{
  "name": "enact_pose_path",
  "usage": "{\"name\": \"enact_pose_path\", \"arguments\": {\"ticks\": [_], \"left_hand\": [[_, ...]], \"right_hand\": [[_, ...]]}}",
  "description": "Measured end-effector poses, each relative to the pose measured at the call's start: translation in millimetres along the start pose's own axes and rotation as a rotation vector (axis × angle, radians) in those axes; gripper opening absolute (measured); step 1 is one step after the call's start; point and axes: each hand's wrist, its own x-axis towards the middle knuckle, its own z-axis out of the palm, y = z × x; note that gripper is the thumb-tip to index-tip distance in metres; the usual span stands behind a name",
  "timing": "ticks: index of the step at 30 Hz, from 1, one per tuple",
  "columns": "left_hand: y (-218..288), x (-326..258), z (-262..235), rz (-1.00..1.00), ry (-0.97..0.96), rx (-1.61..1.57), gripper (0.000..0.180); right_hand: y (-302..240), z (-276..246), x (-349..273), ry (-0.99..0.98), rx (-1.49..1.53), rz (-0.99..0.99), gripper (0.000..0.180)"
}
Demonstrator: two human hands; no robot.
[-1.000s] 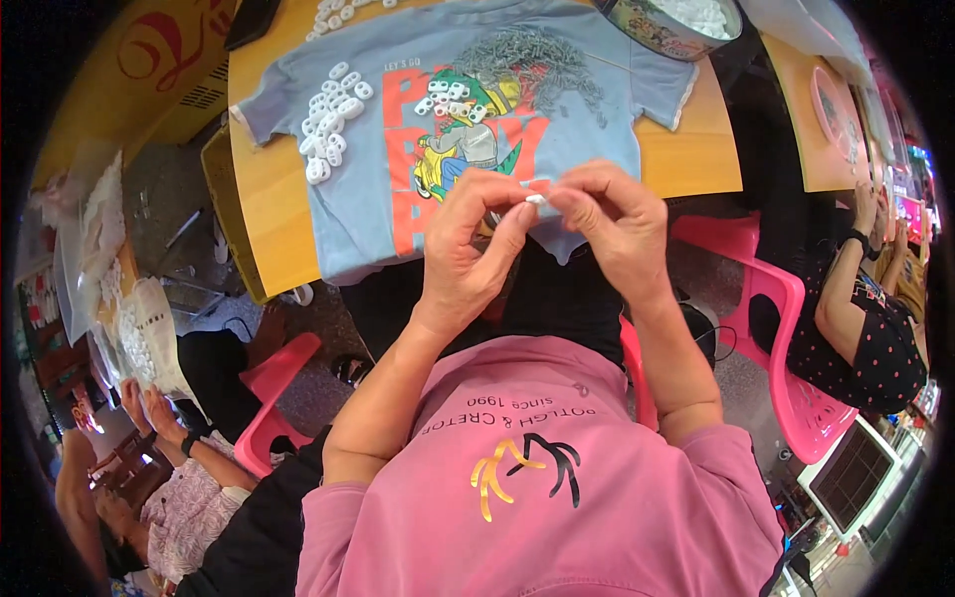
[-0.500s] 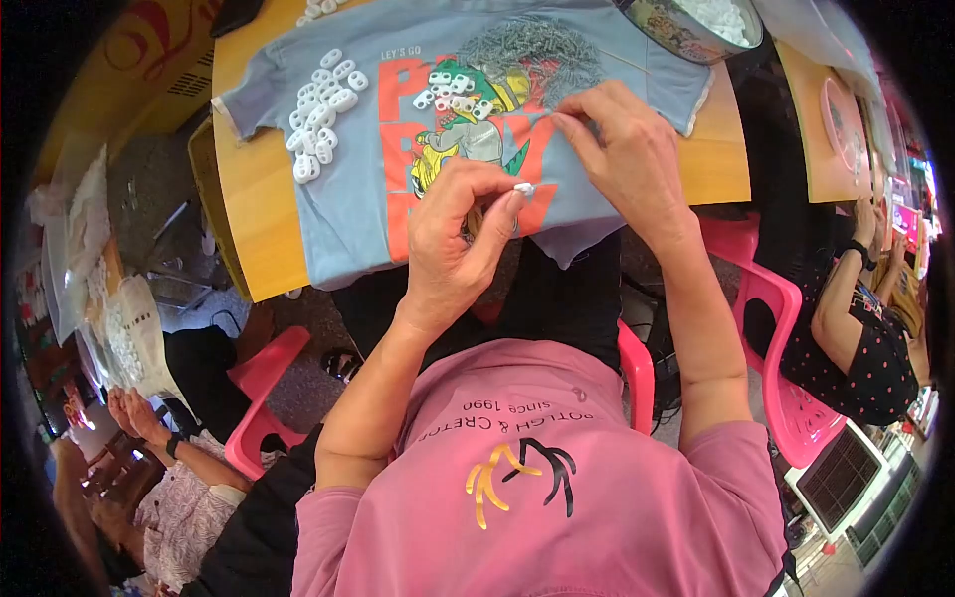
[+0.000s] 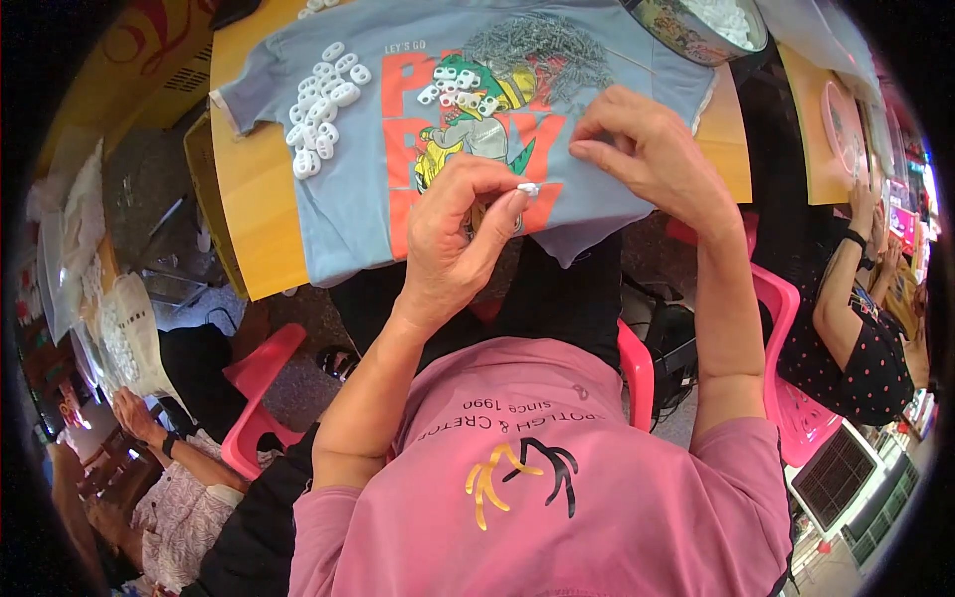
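Here, near the middle of the frame, the left hand [image 3: 453, 234] pinches a small white piece [image 3: 528, 188] between thumb and forefinger, fingers curled in narrow around it, just above the lower edge of a light blue T-shirt [image 3: 348, 214] spread flat on a yellow-orange counter [image 3: 254, 214]. The right hand [image 3: 652, 149], a little higher and to the right of centre, rests on the same shirt with its fingertips drawn close together against the cloth; whether anything sits between them cannot be told. The 2 hands are near each other but apart.

The shirt carries a large red print with a green cartoon figure [image 3: 477, 134] at its middle. On the shirt's left sleeve, in the upper left of the frame, lies a heap of white rings [image 3: 320, 104]; a smaller cluster of white rings [image 3: 460, 90] lies on the print, and beside it at top centre a pile of thin grey metal pieces [image 3: 537, 45]. A round tin bowl [image 3: 676, 25] with white pieces inside stands at the upper right edge of the shirt.

Pink plastic chairs [image 3: 261, 398] show below the counter, and another person in a dark dotted top [image 3: 856, 348] sits at the right edge.
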Motion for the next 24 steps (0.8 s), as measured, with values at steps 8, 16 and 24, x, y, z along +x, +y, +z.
{"name": "enact_pose_path", "arguments": {"ticks": [8, 16, 24], "left_hand": [[3, -1, -3, -0.107, -0.014, -0.197, 0.008], [2, -1, -6, -0.141, -0.024, -0.257, 0.008], [5, -1, -7, -0.176, -0.012, -0.318, 0.008]], "right_hand": [[2, -20, -6, -0.057, 0.078, 0.15, 0.012], [2, -13, -15, 0.041, 0.709, 0.395, 0.019], [0, 2, -17, 0.123, 0.219, 0.226, 0.018]]}}
